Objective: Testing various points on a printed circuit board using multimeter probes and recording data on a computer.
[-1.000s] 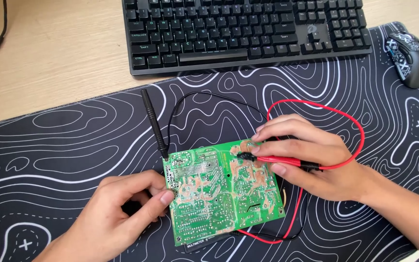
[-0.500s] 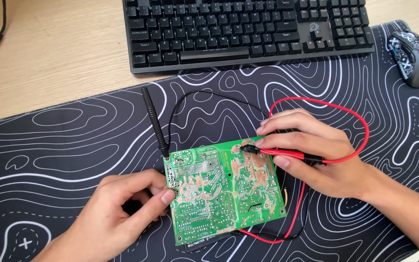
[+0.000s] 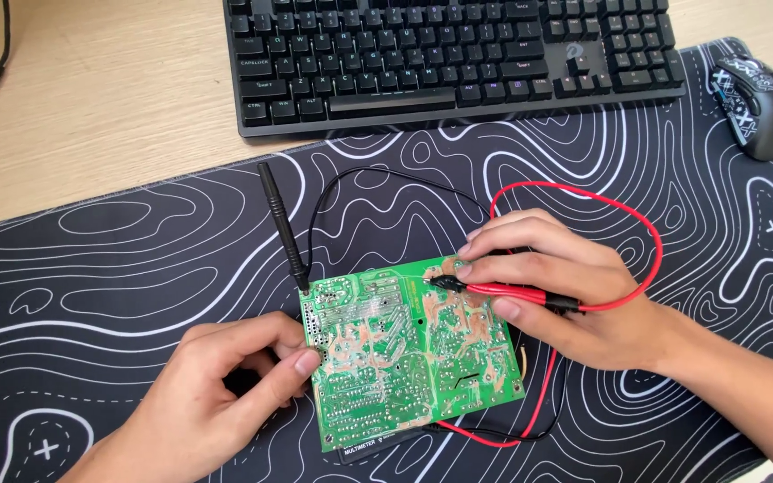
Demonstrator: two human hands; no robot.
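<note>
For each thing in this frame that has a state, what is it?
green circuit board: solder side up, lying on a dark device.
red probe: held by right hand, tip on the board.
black probe: lying free on the mat, tip at the board's corner.
left hand: steadying the board's left edge.
keyboard: untouched.
mouse: untouched.

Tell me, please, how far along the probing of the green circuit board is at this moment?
Done: the black probe lies on the mat, tip at the circuit board corner. In hand: the right hand presses the red probe onto the solder side, while the left hand steadies the edge. Left: the black probe is in neither hand.
</note>
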